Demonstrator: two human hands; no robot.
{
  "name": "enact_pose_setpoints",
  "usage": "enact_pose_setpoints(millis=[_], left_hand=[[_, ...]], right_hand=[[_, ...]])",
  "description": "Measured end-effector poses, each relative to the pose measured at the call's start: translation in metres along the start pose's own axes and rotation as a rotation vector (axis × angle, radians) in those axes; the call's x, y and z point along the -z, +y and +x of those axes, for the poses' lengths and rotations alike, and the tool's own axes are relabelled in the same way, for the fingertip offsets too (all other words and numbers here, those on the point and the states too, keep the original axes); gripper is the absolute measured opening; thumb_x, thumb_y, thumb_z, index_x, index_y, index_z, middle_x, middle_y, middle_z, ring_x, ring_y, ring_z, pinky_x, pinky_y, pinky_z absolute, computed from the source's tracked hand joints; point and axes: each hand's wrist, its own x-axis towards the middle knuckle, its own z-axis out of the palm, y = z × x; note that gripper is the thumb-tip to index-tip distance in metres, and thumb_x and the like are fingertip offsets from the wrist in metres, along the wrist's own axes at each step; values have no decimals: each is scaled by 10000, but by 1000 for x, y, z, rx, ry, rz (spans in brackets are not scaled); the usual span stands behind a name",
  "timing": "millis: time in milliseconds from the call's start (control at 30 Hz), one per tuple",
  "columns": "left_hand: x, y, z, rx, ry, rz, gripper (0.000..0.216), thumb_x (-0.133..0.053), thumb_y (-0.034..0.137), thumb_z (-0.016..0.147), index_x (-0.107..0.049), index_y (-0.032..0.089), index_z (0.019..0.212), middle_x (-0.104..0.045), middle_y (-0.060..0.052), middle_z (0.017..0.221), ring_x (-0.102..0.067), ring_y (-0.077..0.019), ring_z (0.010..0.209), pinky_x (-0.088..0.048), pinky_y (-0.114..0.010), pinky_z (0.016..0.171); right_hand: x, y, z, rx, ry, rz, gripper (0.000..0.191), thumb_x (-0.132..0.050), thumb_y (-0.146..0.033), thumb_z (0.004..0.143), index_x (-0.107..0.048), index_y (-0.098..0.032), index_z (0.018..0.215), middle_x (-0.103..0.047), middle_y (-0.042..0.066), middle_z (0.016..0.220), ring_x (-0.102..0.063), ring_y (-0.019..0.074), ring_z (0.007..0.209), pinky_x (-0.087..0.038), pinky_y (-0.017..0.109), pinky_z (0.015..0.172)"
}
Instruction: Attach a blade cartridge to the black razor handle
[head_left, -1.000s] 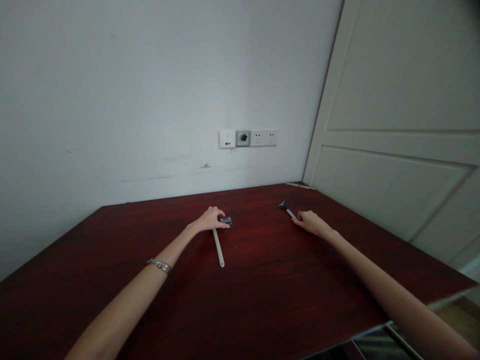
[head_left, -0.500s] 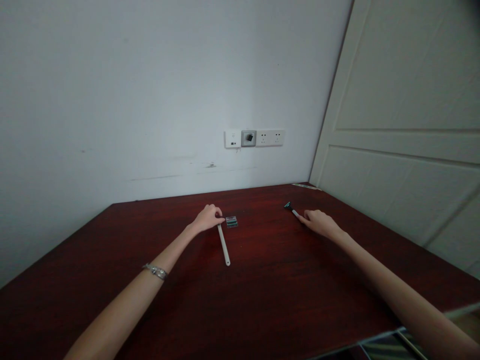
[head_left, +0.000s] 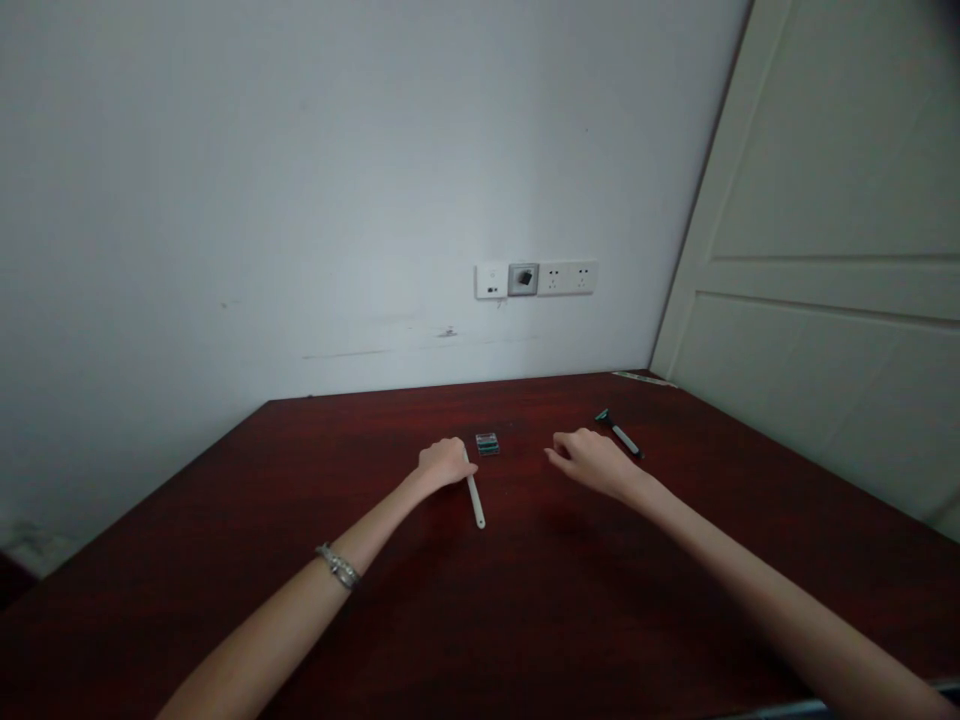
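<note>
My left hand point(head_left: 445, 462) is closed around the upper part of a slim white stick point(head_left: 475, 503), whose lower end has a small hole and points toward me; its far end is hidden under my fingers. Just beyond that hand lies a small clear case point(head_left: 487, 444) with dark and greenish contents. My right hand point(head_left: 594, 461) is above the table with thumb and fingers apart, holding nothing. Behind it and to its right, a razor point(head_left: 625, 438) with a grey-and-black handle and a green-edged head rests on the table.
The dark red wooden table point(head_left: 420, 620) meets a white wall with sockets point(head_left: 568, 278) and a grey switch plate point(head_left: 523, 279). A pale panelled door point(head_left: 825, 350) stands along the right. A light strip point(head_left: 643, 379) lies at the back right corner.
My right hand has let go of the razor and moved left, leaving it on the table. My left hand has moved down the white stick and closed around it. The view has turned slightly left.
</note>
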Motion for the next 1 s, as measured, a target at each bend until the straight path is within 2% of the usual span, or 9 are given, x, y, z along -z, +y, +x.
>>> enact_pose_setpoints(millis=[167, 533, 667, 867, 1000], left_hand=[[-5, 5, -2, -1, -60, 20, 301, -561, 421, 697, -652, 178, 850, -666, -159, 1006, -628, -319, 933, -479, -390, 729], [-14, 7, 0, 5, -17, -66, 285, -550, 369, 716, -649, 180, 905, -681, -152, 975, -644, -288, 909, -475, -302, 683], [-6, 13, 3, 0, 63, -124, 278, -550, 363, 725, -664, 172, 892, -690, -146, 933, -657, -263, 867, -466, -266, 648], [16, 39, 3, -56, 189, -186, 272, -522, 357, 746, -685, 142, 783, -686, -139, 780, -658, -265, 778, -433, -272, 591], [23, 55, 2, -75, 240, -207, 257, -523, 326, 737, -688, 131, 756, -678, -133, 740, -653, -249, 739, -412, -267, 571]], right_hand=[[-2, -19, -6, 43, -37, -10, 361, -378, -416, 891, -614, -165, 783, -651, 101, 775, -639, 220, 726, -359, 253, 585], [-16, -32, -15, 88, -75, 17, 316, -397, -388, 880, -612, -177, 785, -656, 95, 803, -638, 212, 723, -373, 254, 585], [-13, -44, -14, 92, -71, 98, 364, -382, -439, 885, -610, -184, 759, -656, 84, 804, -633, 201, 725, -368, 246, 575], [-5, -68, -10, 72, -20, 188, 468, -354, -531, 878, -623, -180, 726, -656, 81, 746, -634, 202, 707, -380, 244, 580], [-3, -73, -8, 38, -4, 141, 436, -381, -485, 877, -647, -149, 798, -662, 118, 792, -640, 222, 742, -403, 257, 614]])
